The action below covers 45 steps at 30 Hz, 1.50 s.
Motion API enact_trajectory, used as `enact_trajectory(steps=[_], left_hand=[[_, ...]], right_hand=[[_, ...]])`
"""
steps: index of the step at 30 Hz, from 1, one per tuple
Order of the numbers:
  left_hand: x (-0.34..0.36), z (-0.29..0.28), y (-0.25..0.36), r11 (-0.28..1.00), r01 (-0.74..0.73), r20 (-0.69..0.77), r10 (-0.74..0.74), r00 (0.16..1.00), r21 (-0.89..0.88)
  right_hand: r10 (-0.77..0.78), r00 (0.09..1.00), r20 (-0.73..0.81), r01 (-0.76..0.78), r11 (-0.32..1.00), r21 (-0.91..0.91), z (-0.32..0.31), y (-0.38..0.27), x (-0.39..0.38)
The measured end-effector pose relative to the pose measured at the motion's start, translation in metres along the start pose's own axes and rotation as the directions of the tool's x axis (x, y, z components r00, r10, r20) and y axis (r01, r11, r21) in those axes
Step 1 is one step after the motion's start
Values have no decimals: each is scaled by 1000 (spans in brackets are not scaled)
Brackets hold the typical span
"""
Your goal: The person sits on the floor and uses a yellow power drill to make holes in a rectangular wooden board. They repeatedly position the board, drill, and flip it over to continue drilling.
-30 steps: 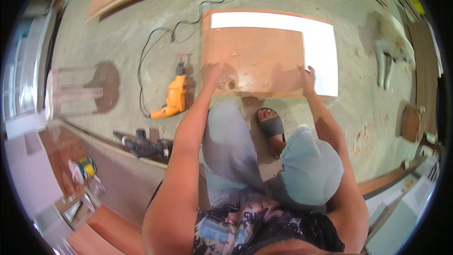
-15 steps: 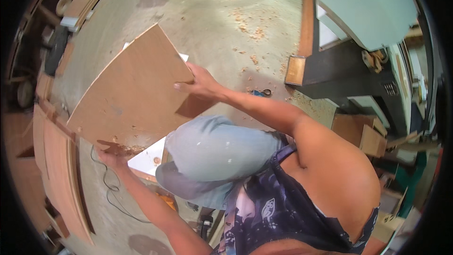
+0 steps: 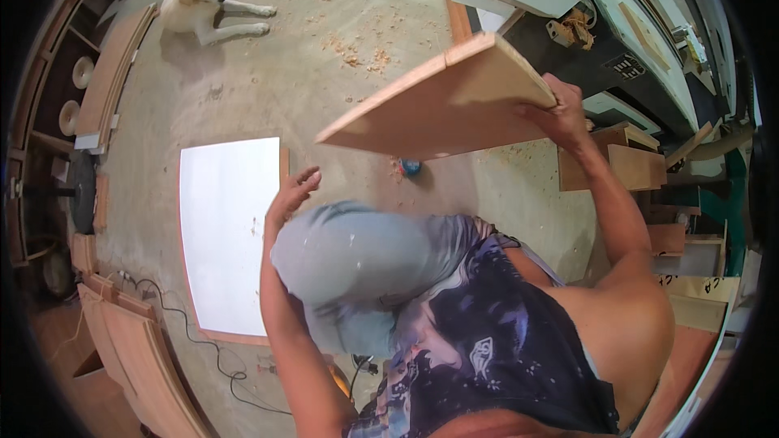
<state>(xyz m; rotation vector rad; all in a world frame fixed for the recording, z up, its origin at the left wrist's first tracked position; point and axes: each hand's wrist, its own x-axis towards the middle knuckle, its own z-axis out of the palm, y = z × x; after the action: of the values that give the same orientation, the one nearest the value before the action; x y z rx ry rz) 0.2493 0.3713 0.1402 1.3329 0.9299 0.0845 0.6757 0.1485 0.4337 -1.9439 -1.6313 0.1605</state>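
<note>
Right grip around edge of board

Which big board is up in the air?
The brown board held at one end by the right grip; the white board lies flat on the floor.

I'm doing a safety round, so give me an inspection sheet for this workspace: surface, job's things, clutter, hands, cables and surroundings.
Surface: floor with wood shavings scattered on it.
Job's things: wooden board held off the floor, tilted; white panel lying flat, with small specks on it.
Clutter: small blue object on the floor; orange tool partly hidden.
Hands: right hand grips the board's edge; left hand is open, holding nothing, by the panel's right edge; contact unclear.
Cables: black cable loose on the floor.
Surroundings: pale dog lying on the floor; stacked boards at lower left.
</note>
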Motion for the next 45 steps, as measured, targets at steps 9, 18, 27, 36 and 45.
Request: enact_trajectory(steps=[9, 18, 27, 36, 45], left_hand=[[-163, -166, -64, 985, 169, -452, -132, 882, 42], [-320, -198, -72, 912, 411, -659, -313, 684, -7], [-392, -124, -143, 922, 387, -672, -276, 687, 17], [-430, 105, -221, 884, 445, -646, -425, 634, -145], [-435, 297, -239, 768, 425, -759, -605, 241, -478]], right_hand=[[155, 983, 98, -90, 874, -477, -23, 70, -63], [292, 936, 197, -177, 874, -453, -44, 197, -83], [261, 959, 111, -167, 836, -522, -58, 230, -84], [-117, 992, 48, 110, 612, -783, 21, 162, -99], [-642, 624, 445, 670, 733, 118, 265, 16, 24]])
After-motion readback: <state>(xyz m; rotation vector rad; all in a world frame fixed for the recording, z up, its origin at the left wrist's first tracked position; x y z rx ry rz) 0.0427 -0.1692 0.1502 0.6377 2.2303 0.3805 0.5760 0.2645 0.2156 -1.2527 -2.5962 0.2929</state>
